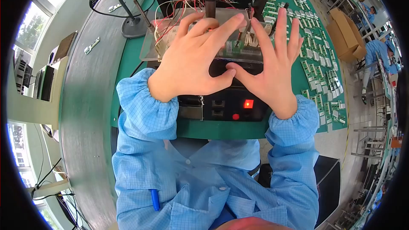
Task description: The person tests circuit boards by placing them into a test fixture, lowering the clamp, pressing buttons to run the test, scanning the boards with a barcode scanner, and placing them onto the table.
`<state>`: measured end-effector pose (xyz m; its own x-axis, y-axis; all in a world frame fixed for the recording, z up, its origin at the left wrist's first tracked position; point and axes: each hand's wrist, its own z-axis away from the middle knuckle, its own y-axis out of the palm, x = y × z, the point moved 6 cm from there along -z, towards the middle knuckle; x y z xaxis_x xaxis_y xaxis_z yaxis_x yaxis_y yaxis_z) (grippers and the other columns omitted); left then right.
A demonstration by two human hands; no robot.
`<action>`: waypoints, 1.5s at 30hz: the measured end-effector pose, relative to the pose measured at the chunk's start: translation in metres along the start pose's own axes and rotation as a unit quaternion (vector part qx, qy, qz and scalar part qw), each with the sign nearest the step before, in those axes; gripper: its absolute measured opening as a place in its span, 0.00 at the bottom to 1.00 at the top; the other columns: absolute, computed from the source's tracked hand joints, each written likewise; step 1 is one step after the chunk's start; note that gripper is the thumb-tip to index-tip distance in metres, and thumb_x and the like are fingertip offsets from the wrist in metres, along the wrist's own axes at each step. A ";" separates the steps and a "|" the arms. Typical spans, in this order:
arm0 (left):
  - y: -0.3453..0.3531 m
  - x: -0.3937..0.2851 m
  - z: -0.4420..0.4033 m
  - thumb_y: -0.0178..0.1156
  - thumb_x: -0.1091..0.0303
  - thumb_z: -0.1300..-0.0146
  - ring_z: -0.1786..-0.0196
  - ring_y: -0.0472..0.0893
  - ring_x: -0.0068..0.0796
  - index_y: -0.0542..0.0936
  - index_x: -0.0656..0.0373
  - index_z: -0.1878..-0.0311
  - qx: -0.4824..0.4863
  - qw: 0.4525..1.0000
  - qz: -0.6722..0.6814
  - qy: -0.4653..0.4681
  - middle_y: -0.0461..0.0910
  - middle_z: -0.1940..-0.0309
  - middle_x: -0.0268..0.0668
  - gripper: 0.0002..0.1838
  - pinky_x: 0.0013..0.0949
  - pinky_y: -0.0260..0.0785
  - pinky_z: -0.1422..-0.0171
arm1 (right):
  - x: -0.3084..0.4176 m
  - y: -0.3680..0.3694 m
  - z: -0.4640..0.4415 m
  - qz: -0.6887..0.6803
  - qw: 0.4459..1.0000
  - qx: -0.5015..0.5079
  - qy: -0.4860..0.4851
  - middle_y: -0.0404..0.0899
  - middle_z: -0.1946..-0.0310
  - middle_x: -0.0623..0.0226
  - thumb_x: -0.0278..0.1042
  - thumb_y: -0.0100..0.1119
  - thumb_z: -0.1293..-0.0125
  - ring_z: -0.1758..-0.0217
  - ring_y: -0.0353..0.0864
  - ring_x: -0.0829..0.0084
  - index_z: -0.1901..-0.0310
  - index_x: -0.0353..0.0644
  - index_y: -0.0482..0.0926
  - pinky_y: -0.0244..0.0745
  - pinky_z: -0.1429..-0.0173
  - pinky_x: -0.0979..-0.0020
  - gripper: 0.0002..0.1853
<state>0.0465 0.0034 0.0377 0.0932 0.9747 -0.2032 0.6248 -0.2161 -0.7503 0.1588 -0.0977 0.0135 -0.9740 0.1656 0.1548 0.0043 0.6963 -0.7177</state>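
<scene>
My left hand (191, 57) is over the left part of a wired bench fixture with a clear plate (147, 52). Its thumb and index finger are stretched apart, while the other fingers bend over the plate. My right hand (275, 66) lies over the fixture's right side, fingers spread. Both thumb tips come close together at the front edge, and the index fingertips nearly meet above. Between the hands a green circuit board (232, 49) shows in part, beside a bundle of pale wires (250, 40). What the fingertips touch is partly hidden. A dark metal post (210, 6) stands behind.
In front is a black control box (213, 113) with a lit red switch (249, 104). Many small circuit boards (317, 76) cover the green mat at right. A black stand (132, 27) and a single board (92, 45) are at left. Beyond are a cardboard box (346, 34) and a seated person (377, 57).
</scene>
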 end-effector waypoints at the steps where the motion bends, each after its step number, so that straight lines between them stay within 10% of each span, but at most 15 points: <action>1: 0.001 0.001 0.000 0.65 0.62 0.57 0.43 0.74 0.37 0.62 0.59 0.28 0.030 0.999 0.002 -0.014 0.78 0.51 0.36 0.47 0.48 0.52 0.27 | 0.000 -0.001 0.000 -0.015 1.000 -0.005 0.008 0.43 0.22 0.49 0.60 0.72 0.53 0.20 0.36 0.41 0.28 0.55 0.63 0.31 0.25 0.37 0.50; 2: 0.004 0.002 0.001 0.66 0.64 0.58 0.40 0.72 0.41 0.60 0.59 0.27 0.059 0.998 0.005 -0.028 0.75 0.36 0.36 0.50 0.49 0.50 0.26 | -0.001 -0.002 0.000 -0.030 0.999 -0.011 0.016 0.43 0.22 0.49 0.60 0.73 0.54 0.20 0.35 0.41 0.29 0.55 0.65 0.31 0.25 0.37 0.50; 12: 0.002 0.000 0.002 0.66 0.61 0.57 0.40 0.72 0.41 0.59 0.60 0.27 0.067 0.997 -0.003 -0.030 0.75 0.36 0.36 0.50 0.49 0.50 0.26 | 0.002 -0.003 0.000 0.004 1.000 0.012 0.003 0.44 0.22 0.50 0.64 0.71 0.54 0.21 0.38 0.41 0.29 0.51 0.66 0.31 0.26 0.36 0.50; 17: -0.003 -0.004 0.000 0.68 0.56 0.54 0.48 0.77 0.33 0.64 0.59 0.29 0.008 1.000 0.002 0.006 0.80 0.49 0.36 0.47 0.47 0.54 0.29 | -0.008 -0.009 -0.005 -0.061 0.997 -0.035 0.017 0.57 0.26 0.54 0.47 0.71 0.47 0.24 0.49 0.44 0.41 0.52 0.80 0.43 0.24 0.48 0.29; 22: -0.005 -0.005 0.002 0.69 0.54 0.54 0.48 0.77 0.34 0.63 0.58 0.29 0.007 1.000 0.001 0.003 0.80 0.51 0.37 0.47 0.46 0.54 0.29 | -0.001 -0.038 -0.040 0.027 0.996 -0.041 -0.072 0.74 0.52 0.67 0.29 0.67 0.45 0.44 0.70 0.60 0.58 0.49 0.85 0.64 0.45 0.59 0.11; 29: -0.005 0.000 0.012 0.69 0.54 0.54 0.47 0.75 0.35 0.65 0.57 0.29 -0.010 1.000 0.007 0.008 0.80 0.63 0.36 0.46 0.45 0.54 0.29 | 0.004 -0.015 -0.053 0.025 0.985 0.134 -0.103 0.79 0.65 0.64 0.29 0.63 0.42 0.64 0.80 0.58 0.62 0.43 0.82 0.73 0.62 0.62 0.07; 30: -0.003 0.000 0.014 0.67 0.58 0.54 0.43 0.72 0.41 0.60 0.61 0.27 0.048 0.999 0.002 -0.014 0.75 0.38 0.37 0.48 0.45 0.52 0.27 | 0.005 -0.013 -0.051 0.036 0.982 0.129 -0.130 0.80 0.67 0.62 0.30 0.63 0.42 0.65 0.80 0.56 0.62 0.42 0.82 0.74 0.64 0.60 0.06; 38: -0.005 -0.002 0.025 0.66 0.56 0.53 0.43 0.72 0.41 0.61 0.58 0.27 0.023 1.000 -0.002 -0.004 0.76 0.39 0.35 0.47 0.46 0.52 0.27 | 0.023 -0.025 -0.070 0.067 0.955 0.217 -0.189 0.80 0.74 0.60 0.37 0.63 0.41 0.66 0.81 0.55 0.65 0.42 0.84 0.74 0.62 0.57 0.09; 41: -0.010 -0.002 0.030 0.67 0.51 0.52 0.47 0.76 0.39 0.68 0.55 0.32 -0.036 0.999 0.002 0.013 0.79 0.57 0.39 0.42 0.45 0.58 0.30 | 0.026 -0.019 -0.068 0.072 0.950 0.235 -0.192 0.80 0.75 0.59 0.38 0.63 0.41 0.66 0.81 0.55 0.64 0.41 0.84 0.74 0.62 0.57 0.09; 45: -0.010 -0.007 0.028 0.66 0.56 0.54 0.43 0.72 0.41 0.61 0.57 0.27 0.014 1.000 0.008 0.007 0.76 0.39 0.35 0.47 0.46 0.52 0.27 | 0.024 -0.022 -0.061 0.048 0.959 0.221 -0.173 0.80 0.76 0.58 0.38 0.64 0.42 0.69 0.80 0.54 0.64 0.40 0.84 0.73 0.64 0.58 0.10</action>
<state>0.0174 -0.0028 0.0290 0.1135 0.9716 -0.2077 0.6010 -0.2336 -0.7643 0.1490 -0.0666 0.0740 -0.9911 -0.0807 -0.1054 0.0752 0.3129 -0.9468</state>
